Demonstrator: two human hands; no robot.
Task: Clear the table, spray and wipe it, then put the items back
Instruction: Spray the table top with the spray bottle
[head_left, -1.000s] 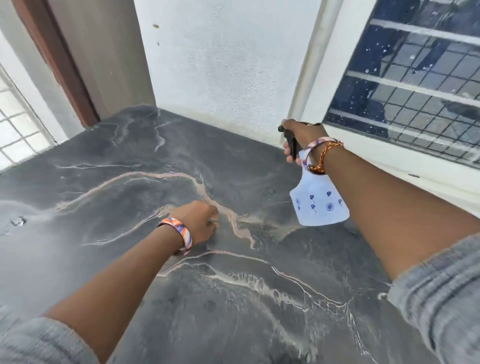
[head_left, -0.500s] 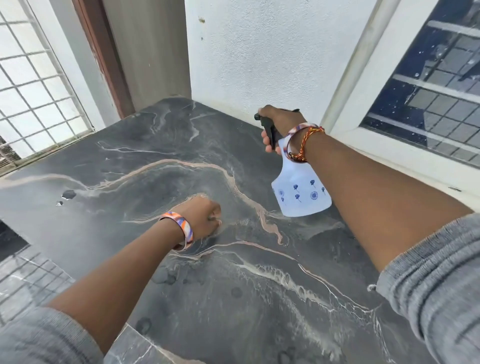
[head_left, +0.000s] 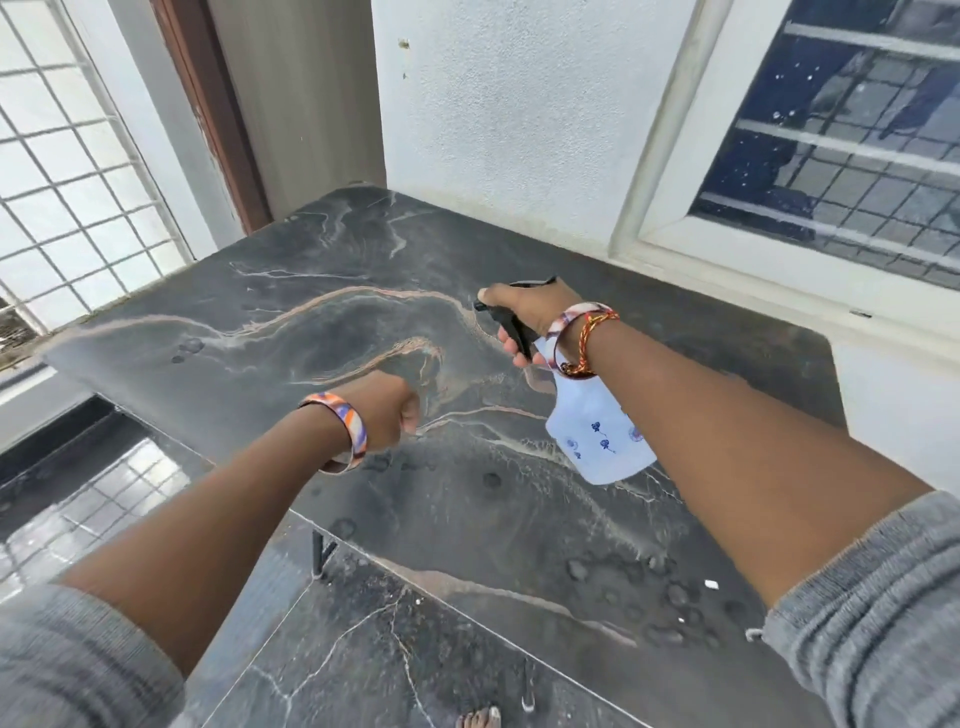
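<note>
Above the dark marbled surface (head_left: 291, 332), the right hand (head_left: 524, 312) grips the spray bottle (head_left: 597, 431), which hangs below its wrist. Left of it, the left hand (head_left: 387, 410) is fisted, holding nothing visible.

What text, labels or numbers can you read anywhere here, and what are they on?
None legible.
Spray bottle in the right hand: only small blue flower-like motifs, no words or numbers.
Table, wall, window frame: no writing visible.
</note>
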